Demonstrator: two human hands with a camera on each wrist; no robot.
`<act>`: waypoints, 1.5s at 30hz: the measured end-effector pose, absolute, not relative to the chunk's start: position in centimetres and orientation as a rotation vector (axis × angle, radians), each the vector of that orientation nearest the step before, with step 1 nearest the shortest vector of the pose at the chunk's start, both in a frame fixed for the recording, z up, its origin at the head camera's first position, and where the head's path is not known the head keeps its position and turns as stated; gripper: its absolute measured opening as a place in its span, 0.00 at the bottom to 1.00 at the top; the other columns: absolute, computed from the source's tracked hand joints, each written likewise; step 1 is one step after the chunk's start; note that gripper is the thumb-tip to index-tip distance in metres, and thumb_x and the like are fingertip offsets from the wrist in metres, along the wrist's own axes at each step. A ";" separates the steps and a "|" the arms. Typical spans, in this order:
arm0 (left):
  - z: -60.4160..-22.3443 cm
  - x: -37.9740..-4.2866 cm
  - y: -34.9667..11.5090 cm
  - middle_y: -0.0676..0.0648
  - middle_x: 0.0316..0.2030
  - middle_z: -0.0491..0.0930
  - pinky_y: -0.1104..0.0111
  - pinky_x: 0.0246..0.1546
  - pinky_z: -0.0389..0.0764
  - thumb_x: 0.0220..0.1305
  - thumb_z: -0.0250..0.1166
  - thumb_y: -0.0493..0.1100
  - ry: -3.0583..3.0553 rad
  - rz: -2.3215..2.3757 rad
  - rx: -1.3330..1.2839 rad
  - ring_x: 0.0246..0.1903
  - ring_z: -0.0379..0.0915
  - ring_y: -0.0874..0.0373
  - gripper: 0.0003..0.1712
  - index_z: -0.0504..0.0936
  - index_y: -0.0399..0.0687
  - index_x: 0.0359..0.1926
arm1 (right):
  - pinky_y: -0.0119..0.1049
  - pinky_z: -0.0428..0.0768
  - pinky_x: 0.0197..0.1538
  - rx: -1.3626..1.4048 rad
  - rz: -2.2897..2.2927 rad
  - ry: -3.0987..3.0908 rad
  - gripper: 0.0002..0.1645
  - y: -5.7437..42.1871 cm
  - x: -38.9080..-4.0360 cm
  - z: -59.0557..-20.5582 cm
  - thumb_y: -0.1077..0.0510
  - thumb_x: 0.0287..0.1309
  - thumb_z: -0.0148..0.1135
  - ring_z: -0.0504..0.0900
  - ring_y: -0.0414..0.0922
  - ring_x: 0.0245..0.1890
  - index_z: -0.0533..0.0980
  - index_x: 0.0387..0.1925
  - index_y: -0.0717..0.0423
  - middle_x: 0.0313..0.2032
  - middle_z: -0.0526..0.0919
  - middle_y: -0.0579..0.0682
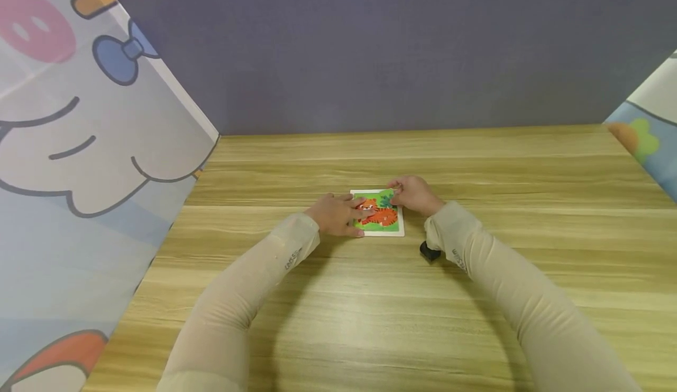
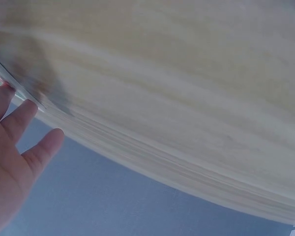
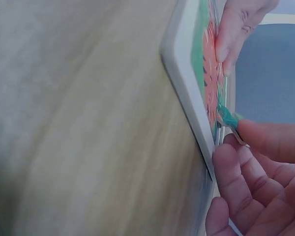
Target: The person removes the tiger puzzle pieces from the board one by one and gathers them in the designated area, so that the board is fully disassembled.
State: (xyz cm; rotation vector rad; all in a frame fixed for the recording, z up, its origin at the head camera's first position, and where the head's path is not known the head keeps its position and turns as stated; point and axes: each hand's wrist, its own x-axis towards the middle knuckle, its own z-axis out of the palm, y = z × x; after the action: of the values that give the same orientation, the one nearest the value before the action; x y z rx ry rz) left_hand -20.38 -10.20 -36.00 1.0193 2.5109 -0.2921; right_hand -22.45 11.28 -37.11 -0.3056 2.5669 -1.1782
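Note:
A tiger jigsaw puzzle [image 1: 388,218] in a white frame [image 1: 394,234] lies on the wooden table. Across its left side my left hand [image 1: 334,214] rests with fingers spread, fingertips on the tiger picture. In the left wrist view the fingers [image 2: 20,120] reach over the frame's edge. At the upper right corner my right hand [image 1: 416,195] pinches a green puzzle piece [image 3: 228,117] between thumb and fingers. The right wrist view has this piece tilted up at the picture's surface, its far edge hidden by the thumb [image 3: 268,140].
A small black object [image 1: 429,252] sits by the right sleeve [image 1: 476,242], partly covered by it. Behind the table [image 1: 338,292] rises a grey-blue panel [image 1: 391,51]. Cartoon-printed panels [image 1: 121,139] border the table on the left and right.

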 end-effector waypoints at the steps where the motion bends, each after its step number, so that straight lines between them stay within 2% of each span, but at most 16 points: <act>1: -35.9 -20.4 -10.2 0.52 0.74 0.44 0.43 0.65 0.55 0.67 0.46 0.69 2.507 -0.293 1.019 0.72 0.44 0.47 0.37 0.51 0.71 0.74 | 0.31 0.75 0.30 -0.300 -1.193 2.555 0.23 11.4 -22.4 -37.1 0.69 0.54 0.61 0.76 0.40 0.22 0.74 0.54 0.71 0.26 0.81 0.54; 8: -35.4 -20.2 -9.9 0.52 0.74 0.44 0.45 0.66 0.55 0.67 0.45 0.69 2.490 -0.316 0.993 0.72 0.43 0.49 0.37 0.50 0.70 0.74 | 0.34 0.81 0.35 -0.248 -1.279 2.499 0.23 12.1 -22.4 -37.2 0.70 0.57 0.58 0.81 0.42 0.27 0.74 0.56 0.70 0.33 0.84 0.59; 16: -35.6 -20.1 -10.1 0.51 0.74 0.45 0.46 0.66 0.54 0.68 0.45 0.69 2.499 -0.308 0.995 0.72 0.42 0.48 0.37 0.50 0.69 0.74 | 0.34 0.80 0.39 -0.228 -1.296 2.516 0.22 12.8 -22.3 -37.0 0.70 0.61 0.55 0.82 0.43 0.30 0.73 0.57 0.69 0.39 0.83 0.63; 22: -35.4 -20.1 -10.1 0.51 0.74 0.44 0.47 0.67 0.52 0.68 0.45 0.69 2.486 -0.276 0.961 0.72 0.40 0.48 0.37 0.49 0.69 0.74 | 0.30 0.78 0.35 -0.226 -1.336 2.517 0.24 13.4 -22.1 -36.9 0.71 0.60 0.54 0.82 0.45 0.32 0.71 0.60 0.68 0.39 0.83 0.63; 28: -35.4 -20.1 -10.0 0.52 0.74 0.43 0.47 0.68 0.50 0.68 0.44 0.69 2.465 -0.280 0.960 0.73 0.39 0.49 0.37 0.49 0.68 0.74 | 0.28 0.76 0.31 -0.205 -1.388 2.497 0.25 14.4 -21.7 -37.1 0.71 0.60 0.55 0.81 0.42 0.29 0.70 0.60 0.69 0.38 0.83 0.63; 33: -35.7 -20.2 -10.1 0.53 0.74 0.41 0.48 0.69 0.48 0.68 0.44 0.69 2.474 -0.256 0.927 0.73 0.36 0.51 0.38 0.47 0.71 0.74 | 0.27 0.78 0.33 -0.170 -1.417 2.482 0.26 15.2 -21.6 -36.9 0.71 0.61 0.54 0.80 0.40 0.30 0.68 0.61 0.70 0.42 0.82 0.65; 40: -36.1 -20.4 -10.1 0.53 0.74 0.42 0.47 0.67 0.52 0.67 0.45 0.69 2.489 -0.286 0.952 0.73 0.39 0.50 0.38 0.48 0.70 0.74 | 0.27 0.75 0.30 -0.177 -1.356 2.536 0.25 16.6 -21.4 -36.7 0.71 0.61 0.54 0.80 0.39 0.28 0.68 0.60 0.71 0.39 0.83 0.63; 45: -35.9 -20.3 -10.0 0.53 0.74 0.40 0.47 0.68 0.52 0.67 0.44 0.69 2.480 -0.294 0.952 0.73 0.38 0.50 0.38 0.47 0.71 0.74 | 0.31 0.79 0.37 -0.193 -1.299 2.580 0.25 17.7 -21.2 -36.4 0.70 0.61 0.54 0.82 0.44 0.32 0.68 0.60 0.72 0.41 0.82 0.65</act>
State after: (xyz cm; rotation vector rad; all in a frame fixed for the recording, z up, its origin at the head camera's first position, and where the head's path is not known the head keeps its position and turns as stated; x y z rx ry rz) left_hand -20.32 -10.02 -35.92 0.9521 2.4797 -0.2943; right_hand -21.16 17.65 -36.43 -0.1931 2.5801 -1.2990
